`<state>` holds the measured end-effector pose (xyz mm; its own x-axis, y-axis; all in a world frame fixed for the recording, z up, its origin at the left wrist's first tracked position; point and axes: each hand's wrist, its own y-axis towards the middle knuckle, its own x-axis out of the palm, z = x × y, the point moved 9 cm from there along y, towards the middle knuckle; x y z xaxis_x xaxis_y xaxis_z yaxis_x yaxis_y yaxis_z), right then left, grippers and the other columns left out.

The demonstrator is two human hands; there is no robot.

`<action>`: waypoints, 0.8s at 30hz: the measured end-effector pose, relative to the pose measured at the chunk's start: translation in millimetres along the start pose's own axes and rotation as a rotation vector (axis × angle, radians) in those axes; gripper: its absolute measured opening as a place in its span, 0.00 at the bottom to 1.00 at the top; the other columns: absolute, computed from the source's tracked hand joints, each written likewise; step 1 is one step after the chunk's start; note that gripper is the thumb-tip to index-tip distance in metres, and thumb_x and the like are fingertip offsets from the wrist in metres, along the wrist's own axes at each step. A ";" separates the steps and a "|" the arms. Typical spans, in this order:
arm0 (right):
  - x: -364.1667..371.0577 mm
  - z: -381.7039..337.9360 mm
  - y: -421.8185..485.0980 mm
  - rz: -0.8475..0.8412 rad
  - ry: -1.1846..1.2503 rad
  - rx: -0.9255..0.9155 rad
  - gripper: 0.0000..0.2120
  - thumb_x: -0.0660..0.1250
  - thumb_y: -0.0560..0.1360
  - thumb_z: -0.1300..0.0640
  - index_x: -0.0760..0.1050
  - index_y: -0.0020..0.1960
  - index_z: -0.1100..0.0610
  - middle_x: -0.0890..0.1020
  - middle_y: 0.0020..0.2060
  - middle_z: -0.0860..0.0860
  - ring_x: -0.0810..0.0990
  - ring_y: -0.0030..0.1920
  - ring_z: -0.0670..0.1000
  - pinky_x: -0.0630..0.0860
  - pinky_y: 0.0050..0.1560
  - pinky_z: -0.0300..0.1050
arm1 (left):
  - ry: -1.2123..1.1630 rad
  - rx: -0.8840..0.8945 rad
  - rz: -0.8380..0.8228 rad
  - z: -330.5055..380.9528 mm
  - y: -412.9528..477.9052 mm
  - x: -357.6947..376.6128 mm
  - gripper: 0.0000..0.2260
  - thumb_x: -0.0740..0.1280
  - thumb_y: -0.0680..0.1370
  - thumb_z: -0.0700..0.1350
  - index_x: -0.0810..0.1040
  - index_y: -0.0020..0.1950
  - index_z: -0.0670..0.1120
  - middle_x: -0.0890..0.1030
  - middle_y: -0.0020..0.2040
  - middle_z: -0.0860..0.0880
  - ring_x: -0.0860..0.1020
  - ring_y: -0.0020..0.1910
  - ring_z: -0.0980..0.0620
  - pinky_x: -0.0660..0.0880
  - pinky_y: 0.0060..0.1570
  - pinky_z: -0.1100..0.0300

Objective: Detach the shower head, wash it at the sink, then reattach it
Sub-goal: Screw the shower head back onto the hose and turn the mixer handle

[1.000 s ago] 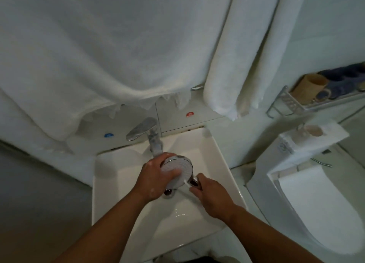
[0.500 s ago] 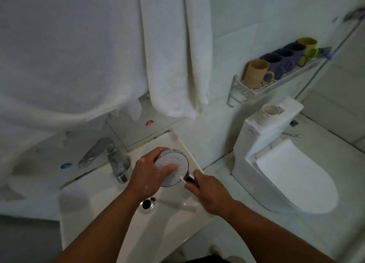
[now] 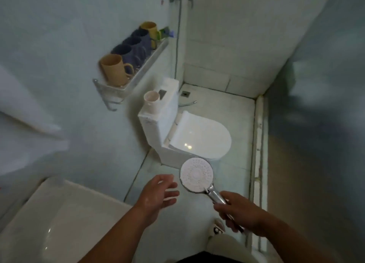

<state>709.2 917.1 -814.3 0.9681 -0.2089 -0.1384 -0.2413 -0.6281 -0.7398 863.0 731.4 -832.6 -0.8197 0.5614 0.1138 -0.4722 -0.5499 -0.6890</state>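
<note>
Pale tiled bathroom floor (image 3: 233, 112) is lying below. I'm gripping the round chrome shower head (image 3: 197, 174) in my right hand (image 3: 240, 213); left hand (image 3: 156, 193) fingers are hanging spread, empty.

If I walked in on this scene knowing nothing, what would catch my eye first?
Most likely the round shower head, held up by its chrome handle in the right hand at the centre bottom, spray face towards the camera. The left hand hangs open just beside it, touching nothing. Behind them stands a white toilet with its lid down, and a wall shelf lined with mugs above it.

Head cam, looks down at toilet (image 3: 189, 136) & floor, mid-range
</note>
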 end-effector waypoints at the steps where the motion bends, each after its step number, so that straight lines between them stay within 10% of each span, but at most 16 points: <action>1: -24.1 21.0 -5.4 0.086 0.074 0.022 0.09 0.67 0.79 0.58 0.72 0.54 0.64 0.78 0.34 0.55 0.73 0.30 0.55 0.69 0.26 0.44 | 0.016 -0.022 -0.016 -0.4 6.9 17.5 0.10 0.68 0.81 0.48 0.79 0.58 0.43 0.84 0.54 0.40 0.85 0.51 0.39 0.81 0.49 0.47; 13: -312.0 72.3 50.2 0.488 0.748 0.134 0.04 0.65 0.82 0.60 0.72 0.51 0.60 0.72 0.30 0.53 0.69 0.24 0.47 0.66 0.22 0.39 | 0.197 -0.105 0.185 17.5 98.4 135.6 0.04 0.67 0.81 0.40 0.78 0.52 0.39 0.84 0.47 0.36 0.82 0.41 0.39 0.77 0.42 0.52; 24: -536.5 -6.5 167.1 0.497 0.545 0.163 0.08 0.68 0.78 0.56 0.73 0.45 0.60 0.74 0.29 0.54 0.69 0.26 0.51 0.58 0.34 0.46 | 0.458 -0.162 0.205 78.2 273.8 240.1 0.01 0.70 0.78 0.34 0.81 0.48 0.37 0.85 0.37 0.38 0.82 0.33 0.41 0.76 0.39 0.53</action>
<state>149.0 919.4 -859.3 0.5674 -0.8062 -0.1675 -0.5866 -0.2529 -0.7694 511.6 667.3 -937.9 -0.6474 0.6852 -0.3338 -0.2313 -0.5940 -0.7705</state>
